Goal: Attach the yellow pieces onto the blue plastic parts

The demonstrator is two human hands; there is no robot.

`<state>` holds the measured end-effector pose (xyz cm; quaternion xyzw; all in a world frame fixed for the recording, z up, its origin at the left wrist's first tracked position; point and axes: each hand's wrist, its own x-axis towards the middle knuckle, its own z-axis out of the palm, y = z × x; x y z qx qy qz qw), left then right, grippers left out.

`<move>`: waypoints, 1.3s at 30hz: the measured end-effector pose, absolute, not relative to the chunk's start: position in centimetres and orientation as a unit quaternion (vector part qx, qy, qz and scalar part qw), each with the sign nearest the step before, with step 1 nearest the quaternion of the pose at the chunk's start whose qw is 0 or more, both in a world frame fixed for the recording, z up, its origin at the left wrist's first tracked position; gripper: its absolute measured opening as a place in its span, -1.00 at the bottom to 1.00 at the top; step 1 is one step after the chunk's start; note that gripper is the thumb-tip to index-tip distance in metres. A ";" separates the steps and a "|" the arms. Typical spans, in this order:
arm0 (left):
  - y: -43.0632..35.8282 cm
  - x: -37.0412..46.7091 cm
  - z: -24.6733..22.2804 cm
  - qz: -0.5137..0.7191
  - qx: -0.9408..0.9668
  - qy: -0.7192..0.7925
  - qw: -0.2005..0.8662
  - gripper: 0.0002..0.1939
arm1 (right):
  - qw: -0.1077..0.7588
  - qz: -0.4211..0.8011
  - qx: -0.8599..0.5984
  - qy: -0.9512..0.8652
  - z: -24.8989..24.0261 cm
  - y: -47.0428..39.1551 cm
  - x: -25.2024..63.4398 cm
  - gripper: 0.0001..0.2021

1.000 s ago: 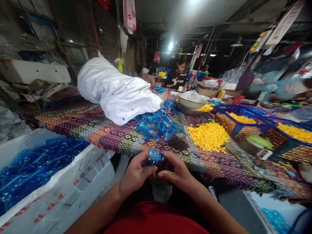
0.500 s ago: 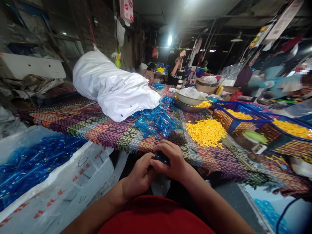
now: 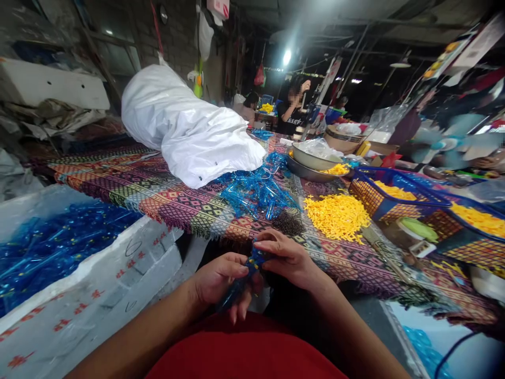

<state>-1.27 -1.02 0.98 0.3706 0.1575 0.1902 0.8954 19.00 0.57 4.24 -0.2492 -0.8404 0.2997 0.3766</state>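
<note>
Between my hands is a translucent blue plastic piece [image 3: 234, 292] with small yellow bits at its upper part. My left hand [image 3: 223, 276] closes thumb and fingers around its lower part, over my lap. The fingers of my right hand [image 3: 286, 257] pinch its upper end; the exact shape there is partly hidden. Just past my hands on the patterned cloth lie a small heap of dark beads [image 3: 289, 223], a pile of clear blue plastic pieces [image 3: 256, 195] and a heap of small yellow pieces [image 3: 337, 215].
A large white sack [image 3: 189, 126] lies on the table's left. Blue baskets [image 3: 398, 202] of yellow pieces and stacked bowls [image 3: 311, 158] stand right. A foam box [image 3: 134, 252] of blue pieces is at my left. A fan [image 3: 450, 143] and a person [image 3: 291, 113] are beyond.
My hands have moved slightly apart, and the left has opened somewhat. The dark rounded item seen between them before now shows as a longer blue piece with yellow bits.
</note>
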 end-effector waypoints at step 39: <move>-0.8 -0.4 1.3 0.342 0.697 0.440 0.451 -0.83 | 0.378 0.358 -0.354 -0.777 2.3 0.5 19.4 -0.64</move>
